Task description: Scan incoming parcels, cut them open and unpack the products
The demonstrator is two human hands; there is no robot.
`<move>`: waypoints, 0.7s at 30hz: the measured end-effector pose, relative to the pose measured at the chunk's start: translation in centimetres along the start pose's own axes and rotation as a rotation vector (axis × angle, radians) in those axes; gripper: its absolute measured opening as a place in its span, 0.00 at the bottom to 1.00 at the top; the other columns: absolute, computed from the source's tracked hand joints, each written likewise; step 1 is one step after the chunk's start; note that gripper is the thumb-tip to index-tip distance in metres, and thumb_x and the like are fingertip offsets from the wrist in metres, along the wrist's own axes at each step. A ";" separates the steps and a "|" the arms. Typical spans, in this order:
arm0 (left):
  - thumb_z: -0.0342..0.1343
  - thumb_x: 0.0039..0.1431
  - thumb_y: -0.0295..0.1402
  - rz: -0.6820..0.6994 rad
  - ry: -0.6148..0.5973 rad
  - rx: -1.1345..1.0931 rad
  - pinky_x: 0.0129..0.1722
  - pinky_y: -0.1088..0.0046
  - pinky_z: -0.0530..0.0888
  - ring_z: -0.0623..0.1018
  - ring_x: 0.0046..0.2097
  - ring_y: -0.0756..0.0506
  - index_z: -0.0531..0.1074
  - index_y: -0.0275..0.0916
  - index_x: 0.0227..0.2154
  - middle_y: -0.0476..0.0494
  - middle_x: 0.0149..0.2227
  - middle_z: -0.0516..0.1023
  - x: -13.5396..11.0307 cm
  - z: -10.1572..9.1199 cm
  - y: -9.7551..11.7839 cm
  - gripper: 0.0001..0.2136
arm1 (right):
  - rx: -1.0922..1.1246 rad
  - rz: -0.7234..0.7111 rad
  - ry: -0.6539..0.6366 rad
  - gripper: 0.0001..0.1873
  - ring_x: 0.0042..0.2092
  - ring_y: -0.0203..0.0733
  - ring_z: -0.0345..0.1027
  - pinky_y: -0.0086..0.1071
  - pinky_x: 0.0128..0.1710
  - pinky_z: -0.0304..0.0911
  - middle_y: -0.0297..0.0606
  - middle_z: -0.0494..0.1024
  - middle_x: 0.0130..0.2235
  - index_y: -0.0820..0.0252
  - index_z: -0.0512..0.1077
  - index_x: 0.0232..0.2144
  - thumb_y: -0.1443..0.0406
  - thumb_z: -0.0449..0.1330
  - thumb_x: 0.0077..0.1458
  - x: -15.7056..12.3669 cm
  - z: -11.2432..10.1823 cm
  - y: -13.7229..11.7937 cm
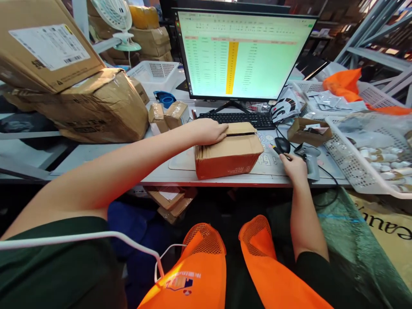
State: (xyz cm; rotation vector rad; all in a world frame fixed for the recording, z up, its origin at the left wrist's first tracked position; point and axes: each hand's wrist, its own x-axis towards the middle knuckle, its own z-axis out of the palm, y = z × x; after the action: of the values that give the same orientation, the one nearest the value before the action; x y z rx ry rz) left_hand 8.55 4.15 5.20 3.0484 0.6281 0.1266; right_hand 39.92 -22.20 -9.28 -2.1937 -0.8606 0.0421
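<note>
A small brown cardboard box (229, 155) sits on the desk in front of the keyboard (238, 120). My left hand (210, 131) lies flat on its top flap, fingers stretched out. My right hand (293, 166) rests on the desk to the box's right, fingers curled round a small dark pen-like item (276, 150). A black mouse (282, 145) and a grey barcode scanner (309, 158) lie right beside that hand.
A monitor (244, 56) with a spreadsheet stands behind the keyboard. Large taped cartons (96, 107) are stacked at the left, small boxes (167, 115) beside them. White baskets (360, 163) of packets fill the right. An open little box (307, 131) sits near the scanner.
</note>
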 end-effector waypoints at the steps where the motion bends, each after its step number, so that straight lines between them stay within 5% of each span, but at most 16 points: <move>1: 0.54 0.67 0.46 -0.015 0.016 -0.012 0.48 0.51 0.76 0.81 0.40 0.31 0.80 0.40 0.53 0.36 0.35 0.81 0.3 -0.3 0.0 0.20 | -0.086 -0.035 0.023 0.27 0.33 0.50 0.74 0.41 0.37 0.71 0.47 0.81 0.28 0.60 0.84 0.32 0.42 0.66 0.49 0.2 0.3 -0.1; 3: 0.55 0.66 0.43 -0.044 0.041 -0.094 0.50 0.49 0.75 0.81 0.41 0.31 0.82 0.40 0.46 0.38 0.33 0.79 1.2 -1.4 -0.5 0.16 | -0.121 -0.142 0.065 0.27 0.42 0.54 0.77 0.47 0.47 0.73 0.52 0.84 0.37 0.61 0.84 0.36 0.44 0.63 0.54 0.1 0.5 -1.7; 6: 0.64 0.59 0.41 -0.072 0.048 -0.316 0.55 0.48 0.74 0.80 0.43 0.32 0.82 0.40 0.35 0.42 0.32 0.76 3.2 -3.3 -3.0 0.10 | 0.043 -0.450 0.112 0.28 0.54 0.57 0.76 0.53 0.59 0.69 0.55 0.82 0.50 0.61 0.83 0.47 0.47 0.54 0.66 -1.0 0.1 -7.3; 9: 0.69 0.53 0.40 -0.105 0.064 -0.533 0.58 0.47 0.72 0.79 0.45 0.32 0.81 0.38 0.31 0.45 0.31 0.75 4.5 -4.1 -6.1 0.10 | 0.045 -0.809 -0.120 0.32 0.64 0.60 0.68 0.58 0.68 0.59 0.52 0.77 0.61 0.57 0.76 0.62 0.45 0.57 0.67 -2.0 -0.4 -14.3; 11: 0.69 0.53 0.41 -0.141 0.073 -0.579 0.58 0.47 0.72 0.79 0.45 0.33 0.82 0.37 0.32 0.44 0.31 0.76 4.6 -3.8 -7.6 0.11 | -0.083 -0.930 -0.336 0.40 0.65 0.65 0.65 0.65 0.71 0.52 0.52 0.75 0.62 0.56 0.72 0.66 0.40 0.63 0.60 -2.2 -0.5 -17.8; 13: 0.68 0.54 0.42 -0.185 0.064 -0.577 0.57 0.50 0.73 0.79 0.45 0.33 0.82 0.37 0.33 0.44 0.32 0.76 4.3 -2.9 -8.3 0.12 | -0.180 -0.986 -0.405 0.48 0.62 0.66 0.67 0.69 0.70 0.50 0.54 0.75 0.59 0.58 0.71 0.65 0.37 0.69 0.52 -2.3 -0.8 -19.4; 16: 0.63 0.57 0.45 -0.262 0.019 -0.533 0.54 0.55 0.74 0.79 0.44 0.35 0.83 0.37 0.34 0.42 0.34 0.79 3.8 -0.9 -8.1 0.14 | -0.175 -1.073 -0.172 0.44 0.56 0.63 0.69 0.66 0.69 0.52 0.51 0.76 0.53 0.58 0.72 0.60 0.40 0.73 0.49 -3.2 -1.6 -18.1; 19: 0.52 0.64 0.47 -0.285 -0.059 -0.442 0.53 0.61 0.74 0.79 0.44 0.37 0.83 0.37 0.39 0.40 0.41 0.83 3.5 1.3 -7.5 0.20 | -0.055 -1.158 0.204 0.21 0.48 0.52 0.73 0.58 0.66 0.57 0.41 0.78 0.45 0.51 0.72 0.52 0.57 0.70 0.58 -5.4 -1.7 -14.6; 21: 0.46 0.68 0.45 -0.285 -0.099 -0.389 0.52 0.63 0.74 0.80 0.46 0.38 0.83 0.35 0.41 0.38 0.43 0.83 3.4 2.4 -7.2 0.23 | 0.018 -1.203 0.365 0.17 0.46 0.48 0.76 0.50 0.60 0.63 0.38 0.80 0.43 0.49 0.72 0.50 0.68 0.66 0.59 -7.3 -0.8 -12.0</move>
State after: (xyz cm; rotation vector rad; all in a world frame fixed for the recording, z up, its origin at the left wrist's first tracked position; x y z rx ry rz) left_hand 9.06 12.06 2.74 2.5487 0.9002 0.0789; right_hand 27.71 -21.30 -2.35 -1.2880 -1.7632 -0.8813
